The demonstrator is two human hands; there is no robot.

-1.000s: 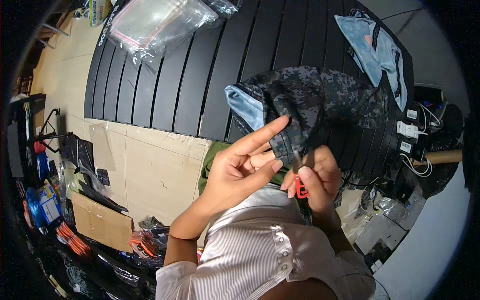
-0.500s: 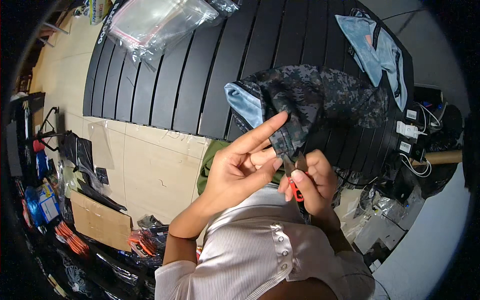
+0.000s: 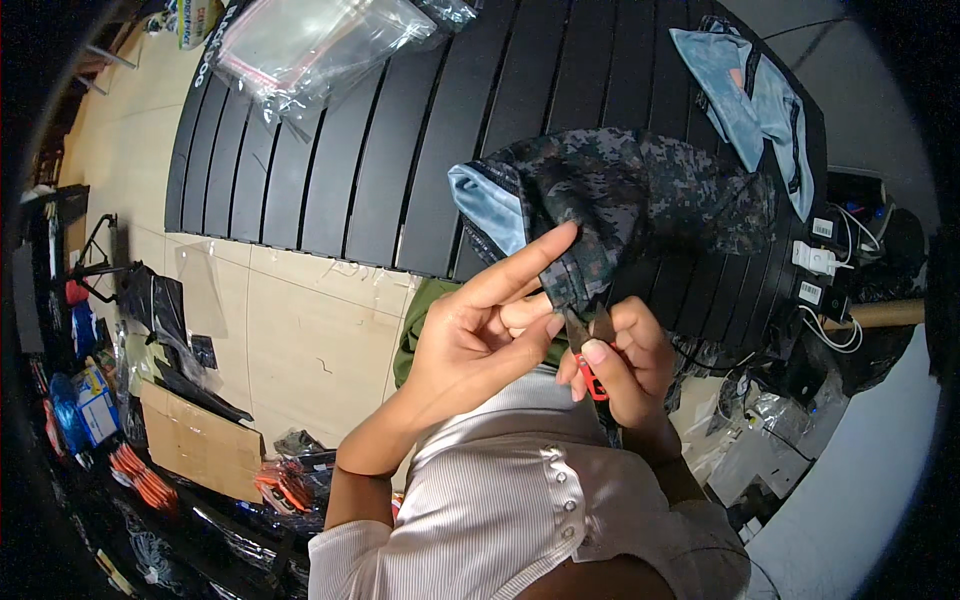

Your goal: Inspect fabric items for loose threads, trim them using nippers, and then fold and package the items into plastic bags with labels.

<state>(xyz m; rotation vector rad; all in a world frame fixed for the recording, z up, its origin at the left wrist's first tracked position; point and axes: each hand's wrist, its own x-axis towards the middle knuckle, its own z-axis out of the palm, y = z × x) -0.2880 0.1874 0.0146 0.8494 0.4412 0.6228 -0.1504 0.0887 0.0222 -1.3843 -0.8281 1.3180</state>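
A dark digital-camouflage garment [image 3: 600, 190] with a light blue lining lies bunched over the near edge of the black slatted table. My left hand [image 3: 470, 345] pinches a corner of its hem between thumb and fingers, with the index finger stretched along the cloth. In my right hand [image 3: 635, 365] is a pair of red-handled thread snips [image 3: 590, 378]. Their pointed blades stand apart, tips up beside the pinched hem. Whether any thread lies between the blades is too small to see.
Clear plastic bags [image 3: 310, 50] lie on the table [image 3: 400, 130] at the far left. A light blue garment [image 3: 750, 100] rests at the far right. Chargers with white cables [image 3: 825, 260] sit beyond the right edge. A flattened cardboard box [image 3: 200, 440] and wrapped goods stand at the lower left.
Both hands stay almost where they were, still at the hem. The snips have shifted very slightly, and the garment lies as before.
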